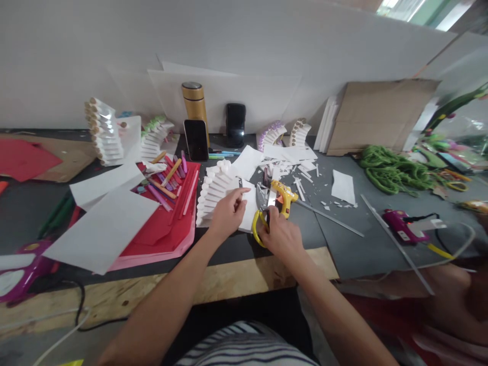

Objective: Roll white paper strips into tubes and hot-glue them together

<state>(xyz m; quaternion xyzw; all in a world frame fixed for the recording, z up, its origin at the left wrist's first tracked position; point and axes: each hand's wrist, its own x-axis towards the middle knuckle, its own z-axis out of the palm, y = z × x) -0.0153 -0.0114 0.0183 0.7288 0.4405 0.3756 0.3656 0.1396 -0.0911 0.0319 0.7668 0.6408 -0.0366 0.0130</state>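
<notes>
My left hand lies over a white paper card, beside a fan-shaped row of white paper rolls. Its index finger is stretched out and the others are partly curled; no held thing shows. A pair of scissors with yellow handles is in my right hand, fingers closed at the handle, blades pointing away from me. Just beyond that hand lies a yellow glue gun. White paper scraps are scattered behind it.
Red paper sheets with coloured paper rolls lie left. A phone leans on a gold flask. Green yarn, metal rulers and a purple glue gun are right. Another person's arm shows at right.
</notes>
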